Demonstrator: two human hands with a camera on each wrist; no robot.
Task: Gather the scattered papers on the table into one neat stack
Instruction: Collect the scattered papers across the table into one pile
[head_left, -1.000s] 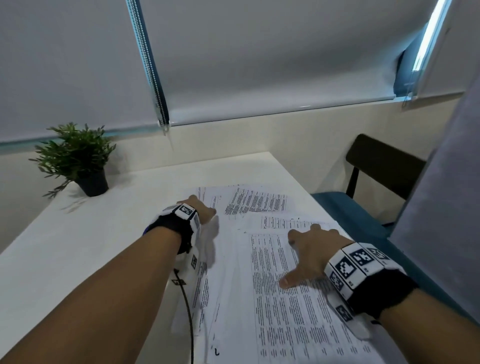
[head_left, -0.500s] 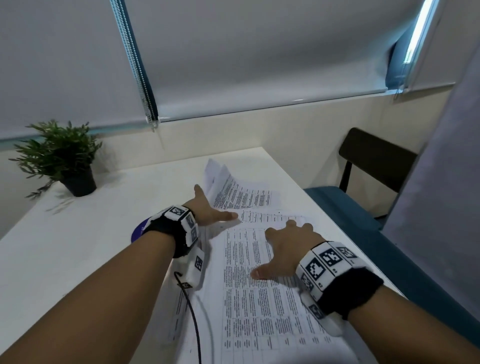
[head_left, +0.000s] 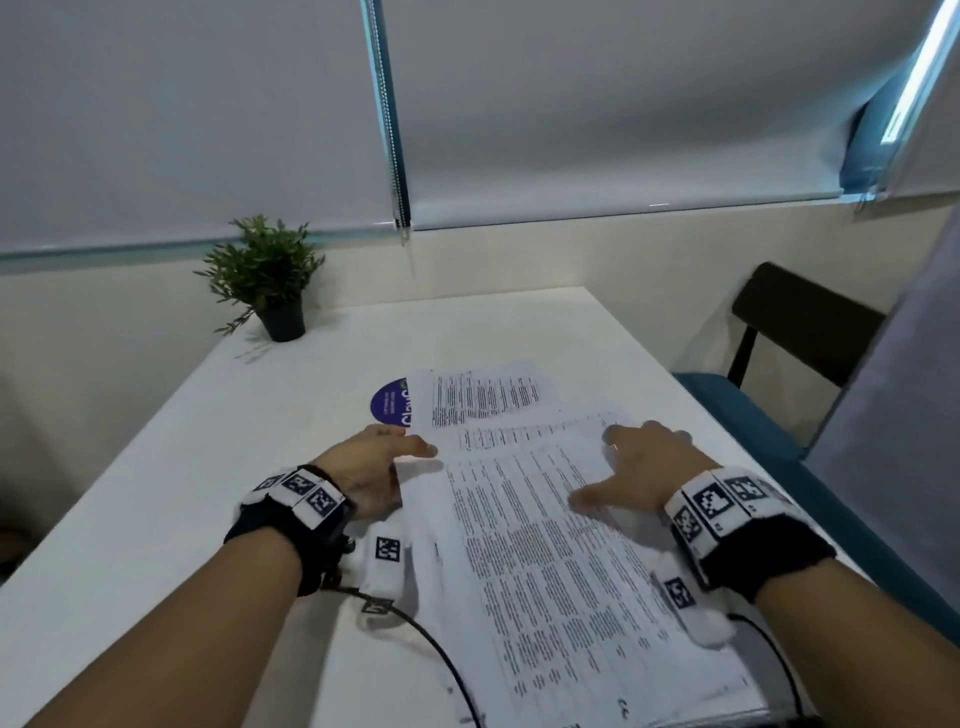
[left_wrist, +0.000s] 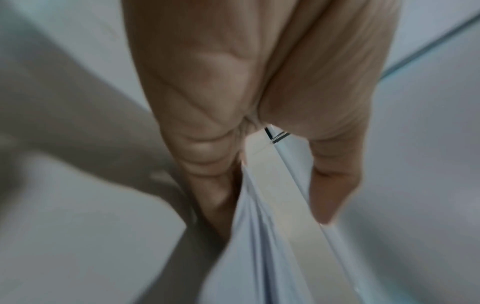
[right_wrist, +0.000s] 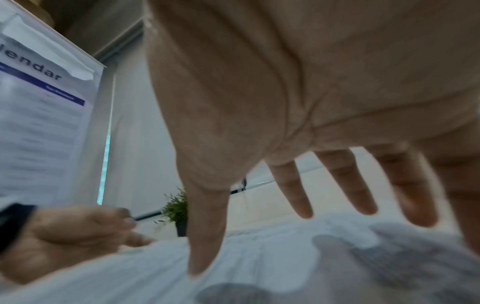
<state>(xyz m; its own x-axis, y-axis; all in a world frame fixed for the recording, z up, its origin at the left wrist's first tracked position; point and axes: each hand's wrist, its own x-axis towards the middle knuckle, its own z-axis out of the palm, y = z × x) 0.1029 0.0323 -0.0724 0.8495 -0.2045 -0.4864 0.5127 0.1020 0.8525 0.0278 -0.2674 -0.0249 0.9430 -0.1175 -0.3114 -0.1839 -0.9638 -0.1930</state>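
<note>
Spreading across the lower centre of the head view, the white surface (head_left: 156, 467) is carrying the papers (head_left: 561, 561), overlapping but fanned out of line. The right hand (head_left: 644, 467) is pressing flat on the top sheet, fingers splayed, gripping nothing. The left hand (head_left: 363, 467) is pinching a sheet edge at the pile's left side. The farthest sheet (head_left: 483, 395) is lying askew over a purple disc (head_left: 389, 405). Pulling unevenly could be creasing it or dragging loose sheets further astray.
</note>
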